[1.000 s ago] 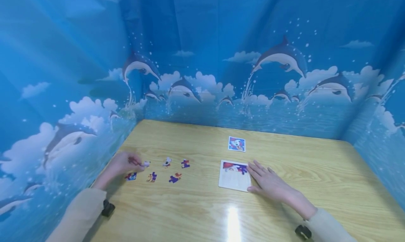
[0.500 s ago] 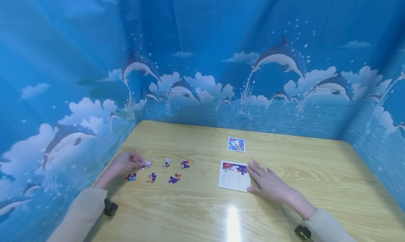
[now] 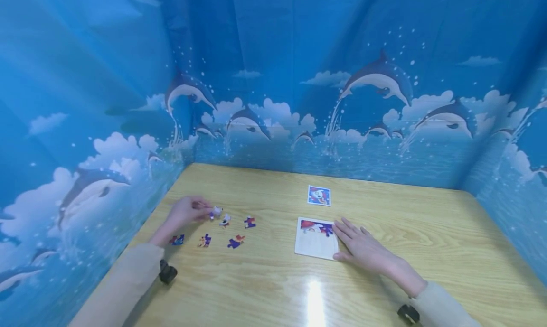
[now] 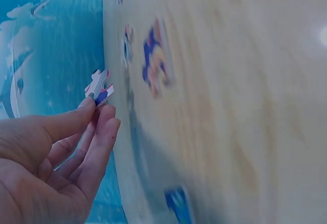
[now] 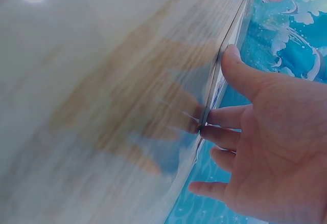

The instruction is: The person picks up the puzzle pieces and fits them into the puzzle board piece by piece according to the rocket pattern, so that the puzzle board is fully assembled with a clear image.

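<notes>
While the left hand [image 3: 186, 211] pinches a white and purple puzzle piece [image 4: 100, 87] between thumb and fingertips, the right hand [image 3: 363, 251] lies flat with its fingers straight and its thumb spread away from them. The pinched piece is held tilted just above the table [image 3: 265, 284], and a shadow of the hand falls on the wood in the left wrist view. Just beside it lies a white and dark piece [image 3: 225, 219], with a red and purple piece [image 3: 249, 222] further right; nearer the person is a row of three more pieces [image 3: 204, 240]. The right hand touches the right side of a pale square board [image 3: 314, 247], whose far part bears fitted red, white and purple pieces [image 3: 315, 227]. Beyond the board lies a picture card [image 3: 319, 195].
</notes>
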The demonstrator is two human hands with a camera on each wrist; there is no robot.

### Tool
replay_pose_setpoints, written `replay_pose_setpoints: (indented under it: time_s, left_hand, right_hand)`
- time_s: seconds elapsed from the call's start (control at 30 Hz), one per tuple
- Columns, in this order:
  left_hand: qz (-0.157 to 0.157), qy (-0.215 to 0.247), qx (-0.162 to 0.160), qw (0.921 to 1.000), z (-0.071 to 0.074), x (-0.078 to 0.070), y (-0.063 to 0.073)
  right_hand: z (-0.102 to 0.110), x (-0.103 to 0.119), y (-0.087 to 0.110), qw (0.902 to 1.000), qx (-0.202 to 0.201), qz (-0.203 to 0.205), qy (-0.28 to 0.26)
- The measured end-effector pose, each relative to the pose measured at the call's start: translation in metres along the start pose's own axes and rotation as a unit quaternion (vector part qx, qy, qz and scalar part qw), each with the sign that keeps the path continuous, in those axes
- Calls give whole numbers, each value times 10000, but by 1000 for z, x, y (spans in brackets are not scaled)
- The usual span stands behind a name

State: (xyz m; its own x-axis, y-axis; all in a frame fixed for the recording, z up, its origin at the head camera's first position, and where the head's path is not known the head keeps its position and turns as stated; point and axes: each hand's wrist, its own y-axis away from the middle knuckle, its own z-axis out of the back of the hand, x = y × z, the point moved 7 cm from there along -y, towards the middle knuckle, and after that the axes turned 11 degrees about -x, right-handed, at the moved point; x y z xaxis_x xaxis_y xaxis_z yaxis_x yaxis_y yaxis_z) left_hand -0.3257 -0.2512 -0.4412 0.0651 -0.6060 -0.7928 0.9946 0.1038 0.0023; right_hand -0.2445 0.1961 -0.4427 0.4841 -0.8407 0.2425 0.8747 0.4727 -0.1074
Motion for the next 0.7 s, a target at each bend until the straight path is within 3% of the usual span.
replay_pose_setpoints:
  time_s: [0.1,0.37,0.7]
  left_hand:
    - [-156,-66,-4,9999,-9,-12,-5]
    - [-503,267,241,9981,-36,-45,-17]
    - [-350,522,498,9968,-77,-72,-22]
  right_hand:
    - [0,1,0,10000,1,3,-8]
    - [1,1,0,10000,-16,14,-13]
    - [-1,-1,-1,10000,44,-33,-10]
